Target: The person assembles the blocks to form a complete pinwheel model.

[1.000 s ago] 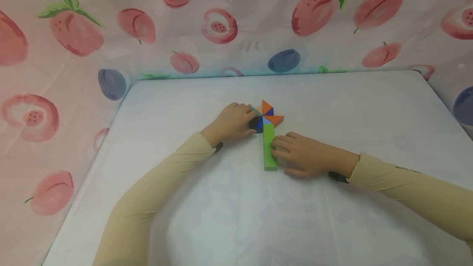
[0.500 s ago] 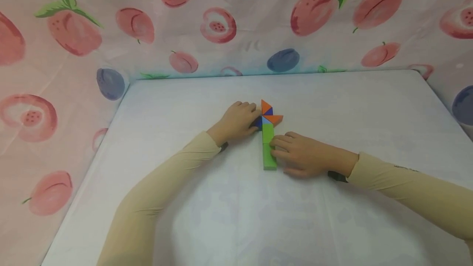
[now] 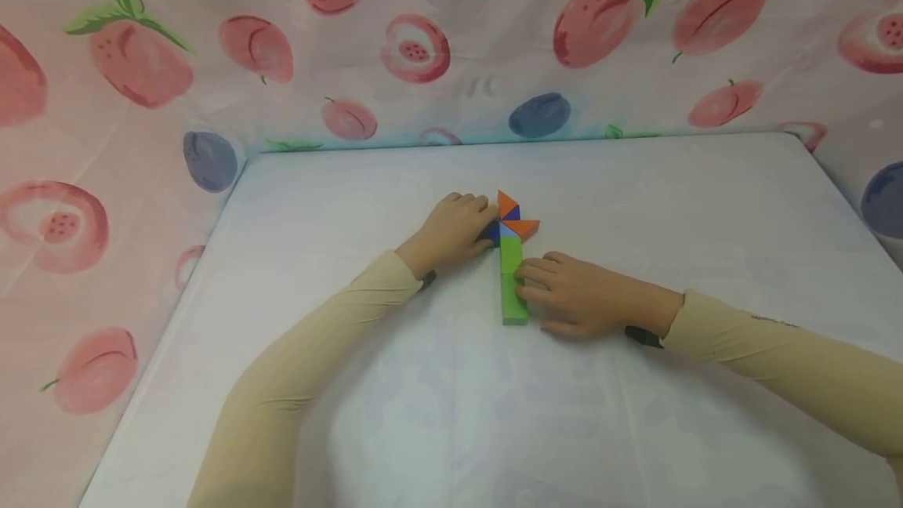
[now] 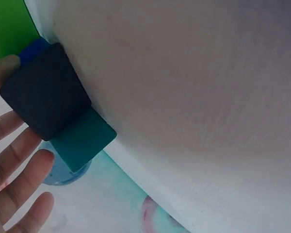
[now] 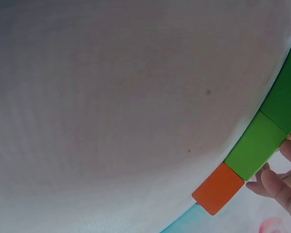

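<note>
On the white table, small coloured triangular blocks form a pinwheel, with orange (image 3: pixel 507 204), purple (image 3: pixel 513 214) and light blue (image 3: pixel 506 230) ones showing. Two green blocks (image 3: pixel 513 300) run from it toward the person. At the pinwheel's left, the left hand (image 3: pixel 455 234) holds a dark blue block (image 3: pixel 491 235) between thumb and fingers, hiding part of the shape. The left wrist view shows its dark side face (image 4: pixel 48 92) beside a teal block (image 4: pixel 85 138). The right hand (image 3: pixel 574 296) rests fingertips on the green blocks' right side; its fingers (image 5: pixel 281 189) appear loosely bent in the right wrist view.
A fruit-print cloth (image 3: pixel 480 38) hangs behind the table and along its sides. The table's back edge (image 3: pixel 395 148) lies beyond the pinwheel. Long beige sleeves (image 3: pixel 317 343) cover both arms, with a dark wrist device (image 3: pixel 643 337) under the right cuff.
The left hand has shifted right, in against the pinwheel, and its fingers now cover the blocks on the left. The right hand and the green blocks stay in place.
</note>
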